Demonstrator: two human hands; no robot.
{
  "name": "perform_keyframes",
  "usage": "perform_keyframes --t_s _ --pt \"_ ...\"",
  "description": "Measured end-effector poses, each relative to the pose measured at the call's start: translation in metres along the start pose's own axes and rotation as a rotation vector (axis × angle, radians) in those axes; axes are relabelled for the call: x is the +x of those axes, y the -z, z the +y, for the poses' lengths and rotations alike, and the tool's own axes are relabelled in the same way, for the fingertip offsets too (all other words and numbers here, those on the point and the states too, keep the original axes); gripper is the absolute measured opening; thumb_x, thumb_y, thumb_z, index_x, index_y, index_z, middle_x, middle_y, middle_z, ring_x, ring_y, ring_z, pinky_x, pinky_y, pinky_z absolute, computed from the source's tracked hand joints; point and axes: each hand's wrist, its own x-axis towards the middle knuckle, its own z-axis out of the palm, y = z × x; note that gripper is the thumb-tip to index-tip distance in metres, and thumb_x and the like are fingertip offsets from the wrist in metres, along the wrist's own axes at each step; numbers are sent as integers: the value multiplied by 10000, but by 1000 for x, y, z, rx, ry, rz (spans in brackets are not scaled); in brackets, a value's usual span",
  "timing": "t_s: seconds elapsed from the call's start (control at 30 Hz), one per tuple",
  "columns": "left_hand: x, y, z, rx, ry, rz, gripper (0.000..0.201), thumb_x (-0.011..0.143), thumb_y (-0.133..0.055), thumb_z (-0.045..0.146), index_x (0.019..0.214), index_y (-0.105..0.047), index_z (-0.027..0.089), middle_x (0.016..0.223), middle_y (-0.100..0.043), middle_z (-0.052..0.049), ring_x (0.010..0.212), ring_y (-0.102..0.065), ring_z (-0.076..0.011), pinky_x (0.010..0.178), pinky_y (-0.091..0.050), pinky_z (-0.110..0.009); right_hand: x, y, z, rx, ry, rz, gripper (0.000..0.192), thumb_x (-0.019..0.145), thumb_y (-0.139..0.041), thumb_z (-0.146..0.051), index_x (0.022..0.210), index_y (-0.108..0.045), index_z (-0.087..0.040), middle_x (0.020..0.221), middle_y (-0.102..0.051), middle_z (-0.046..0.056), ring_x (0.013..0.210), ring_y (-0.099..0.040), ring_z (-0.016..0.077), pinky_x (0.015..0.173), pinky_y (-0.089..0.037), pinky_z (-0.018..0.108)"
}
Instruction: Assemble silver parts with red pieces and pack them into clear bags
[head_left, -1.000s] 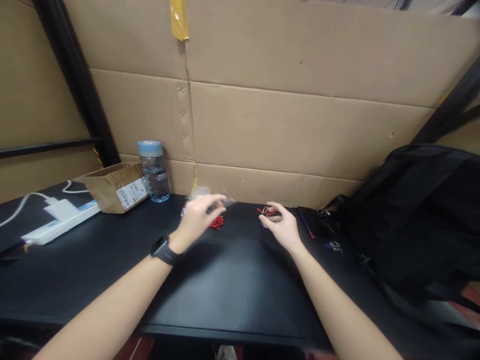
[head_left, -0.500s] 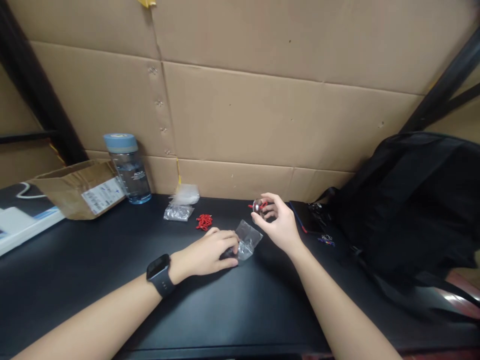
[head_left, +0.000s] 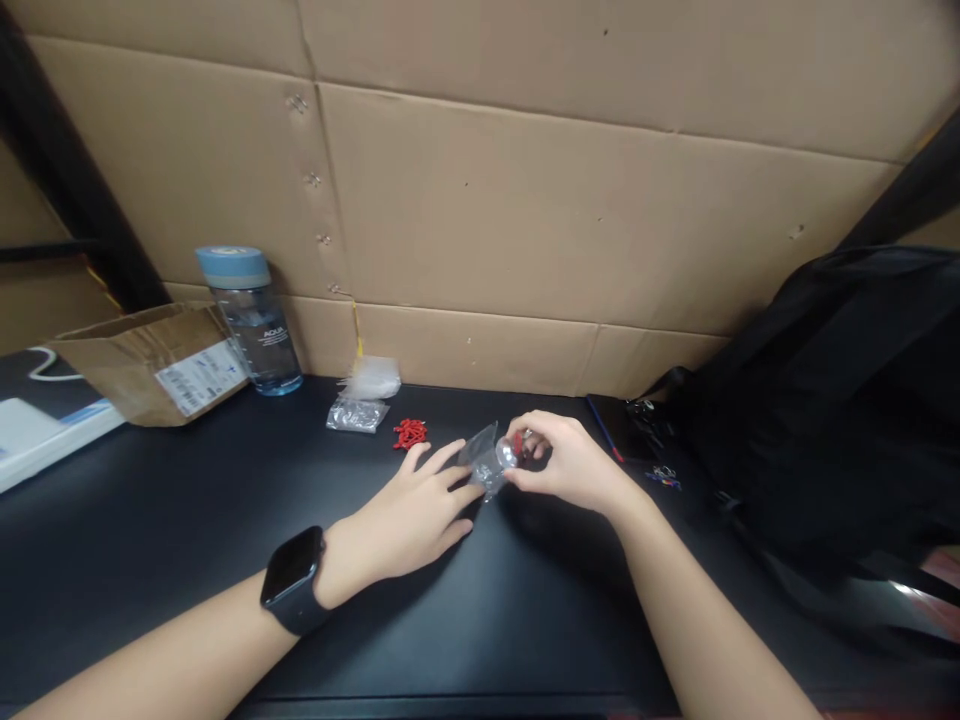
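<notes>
Head view: the left hand lies on the black counter, fingers spread, touching a small clear bag. The right hand pinches a small metal piece at the bag's mouth. Red pieces lie nearby.

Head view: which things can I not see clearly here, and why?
- Small metal piece in the right hand: too small and blurred, partly covered by the fingers.
- Clear bag by the left hand: its contents cannot be told.
- Red bits: too small to identify.
- Black backpack: cut off by the right edge.
</notes>
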Motion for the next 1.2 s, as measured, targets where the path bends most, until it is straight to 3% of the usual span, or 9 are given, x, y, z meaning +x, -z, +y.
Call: perform_keyframes --t_s 0.1,0.17,0.37,0.57,0.73,0.93,1.1,1.2 --pt "-2 -7 1 20 14 -4 410 966 -545 319 1374 -560 277 1388 -599 -117 1493 -240 -395 1117 -230 -690 -5 5 -3 66 -53 -238 316 703 -823 -316 972 -677 -234 802 -699 -18 699 -637 142 669 -514 244" --pt "-4 -11 0 28 28 12 388 972 -540 348 1351 -583 278 1435 -559 -121 1495 -233 -407 1122 -241 -692 -7 5 -2 49 -97 -306 321 693 -830 -329 962 -685 -232 758 -695 -24 681 -639 145 657 -505 240" --pt "-7 -17 -5 10 69 41 424 963 -565 387 1387 -562 398 1566 -416 -67 1509 -151 -445 1117 -257 -713 -7 -8 4 -172 -147 -272 152 721 -775 -287 828 -689 -220 730 -677 -5 657 -610 153 614 -439 247" --pt "-6 -17 -6 -24 50 -61 490 1003 -496 355 1466 -434 504 1615 -342 -40 1507 -171 -460 1099 -295 -714 -5 -15 9 -262 -186 -228 259 709 -829 -367 882 -687 -237 837 -698 6 694 -616 158 611 -406 247" --pt "-3 -12 -8 -73 32 -109 506 1014 -483 330 1482 -405 503 1636 -304 -58 1478 -312 -394 1109 -337 -655 -4 -17 13 -206 -187 -201 302 723 -847 -377 934 -688 -230 818 -685 1 703 -626 150 628 -424 238" --pt "-3 -12 -11 -76 47 -84 479 1007 -496 390 1473 -437 483 1632 -313 -74 1485 -288 -408 1113 -329 -648 -4 -16 16 -153 -116 -238 196 731 -818 -188 892 -712 -223 785 -675 -3 706 -647 148 657 -468 241" --pt "-6 -18 -14 -108 54 -65 454 1010 -491 408 1458 -465 477 1645 -291 -69 1495 -274 -390 1117 -334 -626 1 -26 21 -121 -56 -135 194 756 -770 -73 872 -691 -207 788 -655 -8 686 -631 131 658 -471 234" --pt "-6 -20 -16 -118 55 -83 457 1023 -464 422 1476 -437 475 1660 -258 -61 1517 -229 -372 1123 -327 -616 7 -32 28 -155 18 -56 210 751 -813 -114 892 -693 -213 834 -636 -5 722 -600 132 683 -459 241"
